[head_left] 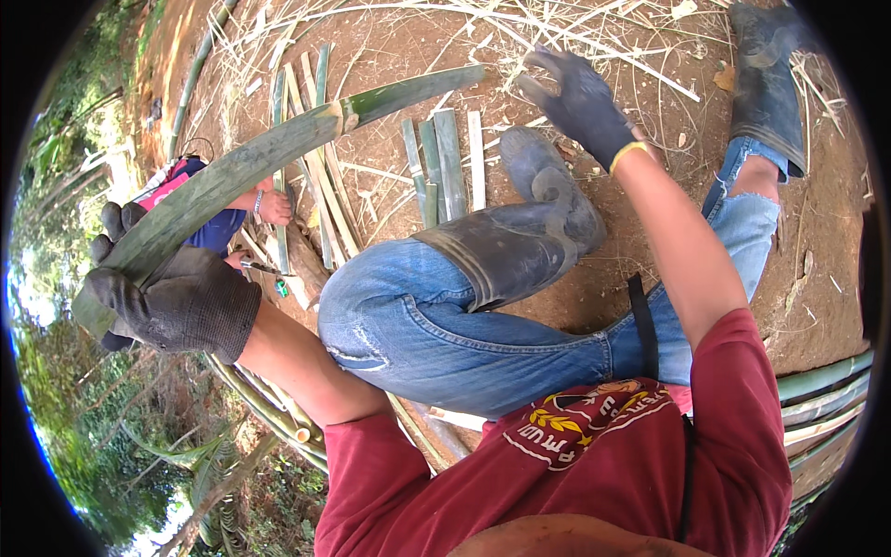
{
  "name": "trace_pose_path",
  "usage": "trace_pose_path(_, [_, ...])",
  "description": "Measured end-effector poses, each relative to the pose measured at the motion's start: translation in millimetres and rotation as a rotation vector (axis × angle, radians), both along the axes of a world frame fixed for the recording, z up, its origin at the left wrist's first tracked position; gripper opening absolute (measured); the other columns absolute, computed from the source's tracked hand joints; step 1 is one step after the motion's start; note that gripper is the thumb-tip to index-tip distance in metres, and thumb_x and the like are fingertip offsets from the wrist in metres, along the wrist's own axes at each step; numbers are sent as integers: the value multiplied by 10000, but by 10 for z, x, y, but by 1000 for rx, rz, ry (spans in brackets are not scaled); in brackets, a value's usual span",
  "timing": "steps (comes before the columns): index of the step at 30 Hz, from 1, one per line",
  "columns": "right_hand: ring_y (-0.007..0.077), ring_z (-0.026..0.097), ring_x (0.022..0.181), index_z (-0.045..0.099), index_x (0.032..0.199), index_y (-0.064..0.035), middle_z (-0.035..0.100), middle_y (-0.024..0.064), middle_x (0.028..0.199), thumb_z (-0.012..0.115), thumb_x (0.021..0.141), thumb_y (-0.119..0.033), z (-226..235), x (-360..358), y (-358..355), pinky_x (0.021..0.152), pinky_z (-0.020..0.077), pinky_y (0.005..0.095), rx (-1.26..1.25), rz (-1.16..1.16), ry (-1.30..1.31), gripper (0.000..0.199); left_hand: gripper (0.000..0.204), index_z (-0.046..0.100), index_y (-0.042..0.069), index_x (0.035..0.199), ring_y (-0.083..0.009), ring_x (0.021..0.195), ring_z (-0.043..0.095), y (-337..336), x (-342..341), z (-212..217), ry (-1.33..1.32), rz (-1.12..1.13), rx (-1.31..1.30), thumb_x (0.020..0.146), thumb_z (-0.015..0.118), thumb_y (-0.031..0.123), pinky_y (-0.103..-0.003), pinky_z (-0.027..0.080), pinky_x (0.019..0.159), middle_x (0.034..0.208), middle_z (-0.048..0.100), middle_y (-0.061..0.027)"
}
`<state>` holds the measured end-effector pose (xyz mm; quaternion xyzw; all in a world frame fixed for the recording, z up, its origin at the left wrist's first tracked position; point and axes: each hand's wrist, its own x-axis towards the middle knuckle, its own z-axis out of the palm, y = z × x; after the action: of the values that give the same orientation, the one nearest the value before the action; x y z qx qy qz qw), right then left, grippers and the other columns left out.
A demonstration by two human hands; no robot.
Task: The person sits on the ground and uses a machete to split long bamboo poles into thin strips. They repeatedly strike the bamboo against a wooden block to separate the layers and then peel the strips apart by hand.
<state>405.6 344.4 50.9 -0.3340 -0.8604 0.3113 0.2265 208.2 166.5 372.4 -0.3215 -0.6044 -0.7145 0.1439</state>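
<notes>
Dirt ground; left hand clamped on one bamboo slat; right hand fingers apart.

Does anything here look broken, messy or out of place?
The jeans are torn and frayed at the right knee. Dry bamboo shavings lie scattered over the dirt, while cut green strips lie in a neat row. The left hand grips a split green bamboo stalk; the right hand holds nothing.
</notes>
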Motion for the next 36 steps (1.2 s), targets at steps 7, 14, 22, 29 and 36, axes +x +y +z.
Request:
trace_pose_path(7, [296, 663, 963, 617, 1228, -60, 679, 149, 1112, 545, 973, -376, 517, -1619, 73, 865, 528, 367, -192, 788, 518, 412, 426, 559, 14, 1156, -327, 1111, 558, -65, -183, -48, 50, -4, -29, 948, 557, 385, -490, 432, 996, 1160, 595, -216])
trace_pose_path(14, [288, 666, 1000, 624, 1255, -115, 660, 179, 1169, 640, 888, -374, 263, -1711, -72, 879, 523, 384, -877, 344, 590, 449, 396, 532, -4, 1172, -320, 1085, 578, -120, -232, -55, 57, 138, -57, 966, 519, 335, -465, 446, 1003, 1199, 581, -215])
trace_pose_path(22, [128, 567, 616, 611, 994, -98, 579, 8, 702, 687, 873, -199, -14, -1066, 54, 566, 494, 280, -502, -256, 576, 175, 273, 523, -46, 1118, -334, 1071, 588, -306, -273, -27, 49, 96, -124, 964, 513, 179, -477, 447, 1019, 1139, 576, -224])
trace_pose_path(29, [334, 540, 1205, 463, 1400, -115, 559, 167, 1276, 649, 862, -443, -561, 276, 149, 1013, 432, 476, -63, -270, -733, 657, 508, 481, -75, 1232, -383, 1099, 532, -492, -336, 191, -153, -111, -114, 952, 479, 348, -568, 353, 1078, 1203, 516, -258])
trace_pose_path(36, [364, 619, 1093, 550, 1263, -65, 649, 196, 1151, 676, 831, -291, -858, 724, 275, 931, 483, 462, -240, -317, -783, 504, 791, 506, -64, 1257, -390, 1100, 482, -655, -268, 246, -403, -582, 126, 879, 324, 607, -645, 327, 1021, 1222, 489, -234])
